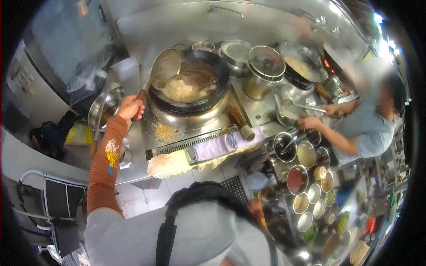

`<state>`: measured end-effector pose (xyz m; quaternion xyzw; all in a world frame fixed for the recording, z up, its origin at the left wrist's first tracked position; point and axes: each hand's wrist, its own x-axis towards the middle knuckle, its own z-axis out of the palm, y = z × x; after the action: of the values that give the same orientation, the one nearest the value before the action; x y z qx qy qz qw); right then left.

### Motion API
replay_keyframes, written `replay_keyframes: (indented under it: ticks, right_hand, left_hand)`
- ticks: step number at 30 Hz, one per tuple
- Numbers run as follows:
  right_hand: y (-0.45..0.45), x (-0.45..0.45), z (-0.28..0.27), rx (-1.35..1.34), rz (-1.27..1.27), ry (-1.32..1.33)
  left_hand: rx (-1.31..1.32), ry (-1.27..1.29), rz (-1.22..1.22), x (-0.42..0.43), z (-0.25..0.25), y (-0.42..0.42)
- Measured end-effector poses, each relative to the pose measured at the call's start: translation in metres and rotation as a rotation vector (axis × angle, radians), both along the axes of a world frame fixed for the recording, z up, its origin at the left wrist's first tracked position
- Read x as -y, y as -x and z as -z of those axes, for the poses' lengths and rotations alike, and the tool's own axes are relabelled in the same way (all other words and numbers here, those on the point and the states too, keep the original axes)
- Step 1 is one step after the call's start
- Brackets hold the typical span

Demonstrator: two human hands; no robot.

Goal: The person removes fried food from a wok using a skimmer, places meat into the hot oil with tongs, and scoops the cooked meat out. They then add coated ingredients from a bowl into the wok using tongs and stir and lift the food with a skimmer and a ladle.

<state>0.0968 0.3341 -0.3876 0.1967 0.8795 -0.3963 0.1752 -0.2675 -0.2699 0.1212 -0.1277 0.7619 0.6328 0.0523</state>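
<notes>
My left hand (131, 107) is closed around the wooden handle of a round mesh strainer (166, 66). The strainer is tilted at the left rim of a dark wok (191, 106) on the stove. Pale food (184, 90) bubbles in brown oil (202, 76) inside the wok, just below the strainer's mesh. My right hand (255, 207) hangs low beside my body, near a pale rounded object (256, 181) that is too blurred to name. Its fingers are too small and unclear to show whether they hold anything.
A bamboo brush (239, 122) and folded cloths (208, 150) lie along the stove's front. A metal bowl (95, 111) stands at left. To the right, a co-worker (364, 124) holds a ladle (310, 107) and pan (289, 112) above several seasoning bowls (297, 179).
</notes>
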Motion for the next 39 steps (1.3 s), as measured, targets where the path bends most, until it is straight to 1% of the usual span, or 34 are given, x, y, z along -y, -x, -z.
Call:
replay_keyframes:
  ticks: [1,3,5,6,7,8,9,10,12,13,15,16,18,19,20,21,22,23,24,25,28,29,32,33,35,37,39]
  right_hand:
    - [-0.004,-0.006,0.006,-0.034,-0.189,-0.184]
    - [-0.018,-0.008,-0.047,0.047,-0.672,-0.654]
    - [-0.031,-0.012,-0.088,0.273,-0.791,-0.673]
    - [-0.035,-0.014,-0.099,0.385,-0.851,-0.680]
    - [-0.054,-0.024,-0.079,0.206,-0.613,-0.657]
    - [-0.056,-0.028,-0.085,0.164,-0.588,-0.637]
    - [-0.061,-0.032,-0.093,0.122,-0.566,-0.618]
    - [-0.065,-0.039,-0.089,0.078,-0.543,-0.599]
    - [-0.061,-0.043,-0.074,0.191,0.297,0.365]
    - [-0.055,-0.045,-0.064,0.231,0.713,0.850]
    - [-0.020,-0.038,-0.084,0.032,0.301,0.329]
    - [-0.002,-0.030,-0.103,-0.022,0.308,0.327]
    - [0.040,-0.004,-0.169,-0.130,0.317,0.320]
    - [0.063,0.009,-0.200,-0.104,0.379,0.411]
    - [0.079,0.023,-0.224,-0.112,0.376,0.453]
    - [0.096,0.037,-0.245,-0.124,0.370,0.492]
    - [0.112,0.048,-0.262,-0.139,0.363,0.527]
    - [0.127,0.059,-0.276,-0.157,0.301,0.535]
    - [0.138,0.071,-0.285,-0.165,0.242,0.545]
    - [0.144,0.084,-0.285,-0.248,0.247,0.588]
    - [0.162,0.114,-0.300,-0.282,0.117,0.527]
    - [0.168,0.122,-0.298,-0.233,0.103,0.539]
    - [0.176,0.150,-0.303,-0.161,0.040,0.650]
    - [0.177,0.160,-0.305,-0.136,0.018,0.620]
    - [0.183,0.179,-0.307,-0.093,-0.038,0.568]
    - [0.189,0.197,-0.317,-0.088,-0.137,0.562]
    - [0.194,0.215,-0.338,-0.067,-0.238,0.572]
  left_hand:
    - [0.030,-0.037,-0.008,-0.004,-0.008,0.002]
    - [0.122,0.080,0.086,-0.006,-0.028,0.003]
    - [0.192,0.182,0.164,-0.003,-0.034,0.008]
    - [0.240,0.166,0.198,-0.005,-0.037,0.009]
    - [0.286,0.148,0.230,-0.006,-0.041,0.008]
    - [0.332,0.130,0.257,-0.010,-0.046,0.006]
    - [0.348,0.050,0.268,-0.016,-0.051,0.001]
    - [0.391,-0.019,0.248,-0.024,-0.050,0.000]
    - [0.466,-0.158,0.203,-0.042,-0.044,0.000]
    - [0.475,-0.186,0.203,-0.051,-0.038,-0.001]
    - [0.489,-0.329,0.248,-0.064,-0.024,0.004]
    - [0.483,-0.413,0.271,-0.071,-0.016,0.007]
    - [0.520,-0.522,0.242,-0.085,-0.001,0.021]
    - [0.531,-0.581,0.229,-0.089,0.006,0.030]
    - [0.536,-0.680,0.288,-0.091,0.015,0.041]
    - [0.542,-0.726,0.260,-0.096,0.025,0.050]
    - [0.545,-0.775,0.236,-0.100,0.031,0.056]
    - [0.535,-0.757,0.255,-0.102,0.030,0.058]
    - [0.534,-0.737,0.270,-0.100,0.032,0.059]
    - [0.508,-0.721,0.242,-0.093,0.043,0.065]
    - [0.441,-0.524,0.273,-0.082,0.036,0.050]
    - [0.428,-0.418,0.279,-0.081,0.028,0.040]
    - [0.222,-0.410,0.431,-0.052,0.042,0.024]
    - [0.182,-0.409,0.365,-0.042,0.041,0.011]
    - [0.130,-0.144,0.341,-0.016,0.012,-0.024]
    - [-0.313,0.378,0.238,0.038,0.011,-0.054]
    - [-0.470,0.860,-0.059,0.100,0.003,-0.088]
